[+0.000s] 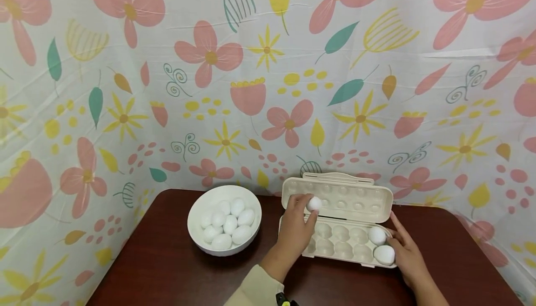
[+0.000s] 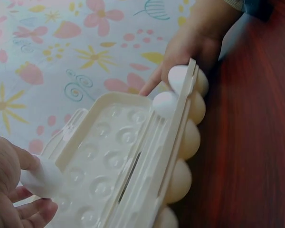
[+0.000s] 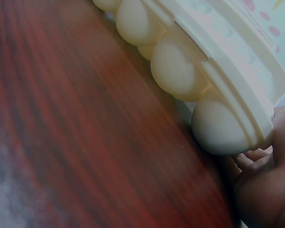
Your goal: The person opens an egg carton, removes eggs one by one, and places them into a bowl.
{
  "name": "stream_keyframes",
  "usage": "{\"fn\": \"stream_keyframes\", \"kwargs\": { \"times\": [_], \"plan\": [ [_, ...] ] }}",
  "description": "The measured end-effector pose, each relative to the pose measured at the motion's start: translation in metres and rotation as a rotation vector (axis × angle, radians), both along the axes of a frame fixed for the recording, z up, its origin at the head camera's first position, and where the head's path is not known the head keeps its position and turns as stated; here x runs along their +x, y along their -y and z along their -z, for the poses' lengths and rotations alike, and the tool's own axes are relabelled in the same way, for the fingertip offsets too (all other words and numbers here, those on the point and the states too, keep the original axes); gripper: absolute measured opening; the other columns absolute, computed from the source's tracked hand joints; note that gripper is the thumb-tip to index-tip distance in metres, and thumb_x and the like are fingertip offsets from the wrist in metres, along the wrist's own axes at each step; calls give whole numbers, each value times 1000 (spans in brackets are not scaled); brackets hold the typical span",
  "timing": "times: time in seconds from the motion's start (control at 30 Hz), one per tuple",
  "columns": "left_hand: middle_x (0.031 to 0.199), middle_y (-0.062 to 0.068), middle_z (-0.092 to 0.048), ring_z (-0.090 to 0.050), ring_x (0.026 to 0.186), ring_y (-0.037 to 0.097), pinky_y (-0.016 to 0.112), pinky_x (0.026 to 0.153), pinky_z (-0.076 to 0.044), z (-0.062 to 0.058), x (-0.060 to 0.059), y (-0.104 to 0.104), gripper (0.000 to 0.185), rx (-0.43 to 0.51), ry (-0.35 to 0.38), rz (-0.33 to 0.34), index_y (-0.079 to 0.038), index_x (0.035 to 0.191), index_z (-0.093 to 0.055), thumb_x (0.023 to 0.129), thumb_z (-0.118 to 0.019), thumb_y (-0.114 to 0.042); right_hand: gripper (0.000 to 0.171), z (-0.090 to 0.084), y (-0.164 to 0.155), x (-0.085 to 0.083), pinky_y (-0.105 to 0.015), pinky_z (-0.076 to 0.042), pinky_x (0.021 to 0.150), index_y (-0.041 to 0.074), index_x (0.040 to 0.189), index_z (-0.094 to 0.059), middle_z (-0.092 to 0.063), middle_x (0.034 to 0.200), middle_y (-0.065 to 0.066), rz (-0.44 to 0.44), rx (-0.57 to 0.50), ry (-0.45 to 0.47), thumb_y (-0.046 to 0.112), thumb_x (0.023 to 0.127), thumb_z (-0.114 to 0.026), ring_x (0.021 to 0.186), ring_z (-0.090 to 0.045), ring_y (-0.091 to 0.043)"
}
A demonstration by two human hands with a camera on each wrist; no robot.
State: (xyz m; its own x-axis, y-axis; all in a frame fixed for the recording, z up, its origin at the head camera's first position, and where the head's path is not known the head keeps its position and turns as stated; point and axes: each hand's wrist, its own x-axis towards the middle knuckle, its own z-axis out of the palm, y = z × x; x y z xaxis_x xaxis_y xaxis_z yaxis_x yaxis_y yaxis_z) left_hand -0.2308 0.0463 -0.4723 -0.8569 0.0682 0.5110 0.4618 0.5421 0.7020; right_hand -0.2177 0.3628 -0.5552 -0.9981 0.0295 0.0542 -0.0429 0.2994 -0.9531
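Note:
Between the thumb and fingers of my left hand is a white egg, raised in front of the open lid of a cream egg carton. The left wrist view shows the same egg pinched at the fingertips. Two more white eggs, a rear one and a front one, sit in the cups at the carton's right end. My right hand holds that end, one finger stretched up along the lid's side. Its curled fingers show by the end cup in the right wrist view.
A white bowl with several white eggs stands left of the carton on the dark red-brown table. Close behind the table hangs a flower-patterned cloth, which also runs along the left side.

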Motion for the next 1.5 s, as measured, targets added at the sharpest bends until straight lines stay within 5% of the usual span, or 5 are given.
{"fn": "stream_keyframes", "kwargs": {
  "times": [0.23, 0.53, 0.77, 1.5],
  "plan": [
    [127, 7, -58, -68, 105, 23, 34, 86, -57, -9, -1, 23, 38, -36, -7, -54, -13, 132, -62, 96, -70, -20, 66, 1, -1, 0, -15, -50, 76, 33, 163, -6, -55, 105, 37, 12, 21, 21, 15, 109, -40, 96, -58, 10],
    [123, 9, -58, -65, 96, 19, 26, 81, -57, -19, -1, 52, 40, -15, 32, -67, -11, 135, -61, 98, -68, -23, 66, 3, -4, 0, -16, -51, 75, 34, 162, -5, -52, 105, 39, 27, 34, 40, 17, 109, -40, 96, -57, 11],
    [123, 11, -58, -67, 99, 20, 30, 83, -59, -25, -3, 70, 41, -3, 23, -89, -10, 137, -59, 98, -67, -21, 65, 3, -5, 0, -16, -51, 74, 35, 162, -6, -53, 105, 39, 24, 34, 22, 16, 109, -40, 95, -57, 10],
    [125, 14, -58, -65, 106, 29, 38, 87, -58, -35, -11, 131, 41, 13, 56, -228, -7, 135, -61, 96, -70, -18, 64, 2, -1, -2, -17, -52, 74, 38, 162, -8, -54, 107, 38, 11, 10, 14, 17, 109, -39, 96, -59, 10]
  ]
}}
